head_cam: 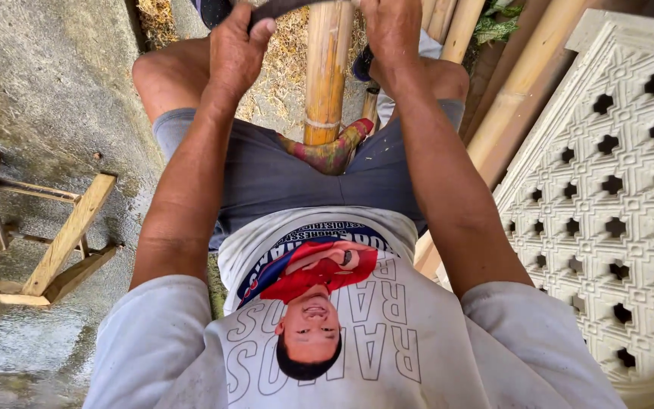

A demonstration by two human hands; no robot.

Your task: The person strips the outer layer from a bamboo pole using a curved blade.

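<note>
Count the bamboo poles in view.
4: one pole under the dark tool, two thin poles past the right hand, one long pole beside the carved panel; others may be hidden.

My two hands, left [238, 47] and right [392, 29], on one dark blade [281, 7]. One bamboo pole [327, 72] between my knees, four more poles [520, 87] beside. One wooden stool [47, 227], one carved panel [615, 189].

A yellow-tan bamboo pole [328, 68] with a pale ring near its end was seen, pretty weathered. A mottled red, green and yellow cloth [332, 151] was wrapped at its base. Grey shorts [266, 178] and a white shirt [357, 333] with a red-and-blue print were worn. The carved block [615, 189] was cream with a star-like cutout pattern. The stool [47, 227] was pale bare wood.
</note>
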